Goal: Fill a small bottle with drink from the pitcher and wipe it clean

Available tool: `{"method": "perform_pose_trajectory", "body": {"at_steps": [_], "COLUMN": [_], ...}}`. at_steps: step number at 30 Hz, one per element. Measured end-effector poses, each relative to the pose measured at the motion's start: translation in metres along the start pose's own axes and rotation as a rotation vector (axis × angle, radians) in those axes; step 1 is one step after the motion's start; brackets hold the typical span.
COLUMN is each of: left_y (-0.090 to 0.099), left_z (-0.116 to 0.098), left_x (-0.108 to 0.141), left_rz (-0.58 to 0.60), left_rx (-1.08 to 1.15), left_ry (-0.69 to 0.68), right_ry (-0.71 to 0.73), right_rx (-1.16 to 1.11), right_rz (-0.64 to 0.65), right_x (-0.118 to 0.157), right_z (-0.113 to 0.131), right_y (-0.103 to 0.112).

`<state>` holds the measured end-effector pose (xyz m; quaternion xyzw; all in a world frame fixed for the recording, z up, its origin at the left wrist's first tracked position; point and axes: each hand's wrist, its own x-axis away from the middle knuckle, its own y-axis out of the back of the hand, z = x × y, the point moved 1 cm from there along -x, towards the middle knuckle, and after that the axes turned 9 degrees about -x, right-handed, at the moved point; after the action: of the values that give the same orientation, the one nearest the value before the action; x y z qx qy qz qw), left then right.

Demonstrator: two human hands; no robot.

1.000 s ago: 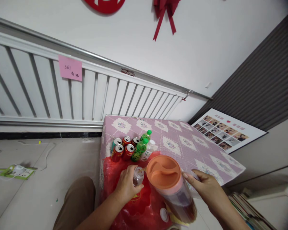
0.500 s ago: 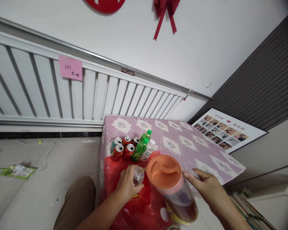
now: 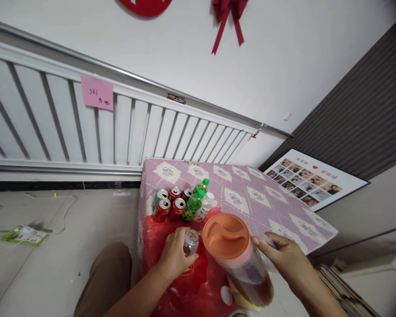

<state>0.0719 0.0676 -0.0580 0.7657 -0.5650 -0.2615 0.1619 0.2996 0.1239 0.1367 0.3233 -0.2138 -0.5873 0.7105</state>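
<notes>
A flowered cloth covers the table beside a white radiator. Over red plastic at its near end, the left hand wraps round a clear bottle; the right hand clasps the handle of a tilted jug. Cans stand near the left edge.

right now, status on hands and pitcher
Left fingers round small clear uncapped bottle; right fingers holding clear cylindrical orange-lidded pitcher, tilted toward it. Nothing visibly between them.

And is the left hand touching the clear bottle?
Touching: the head view shows the left hand curled around the clear bottle, no gap between them.
</notes>
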Motion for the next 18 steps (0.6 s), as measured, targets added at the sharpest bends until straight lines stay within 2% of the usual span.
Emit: {"method": "perform_pose_trajectory", "body": {"at_steps": [8,18], "left_y": [-0.0005,0.0003], "left_z": [0.0006,-0.0006], "left_x": [0.0002,0.0006], "left_rz": [-0.003,-0.020], "left_rx": [-0.002,0.005], "left_ry": [0.001,-0.003], "right_ry": [-0.044,0.009], "right_rx": [-0.040,-0.029], "right_rz": [-0.005,-0.019], "right_x": [0.0010,-0.0011], "right_z": [0.0035,-0.0019], "right_y": [0.0001,0.0013]}}
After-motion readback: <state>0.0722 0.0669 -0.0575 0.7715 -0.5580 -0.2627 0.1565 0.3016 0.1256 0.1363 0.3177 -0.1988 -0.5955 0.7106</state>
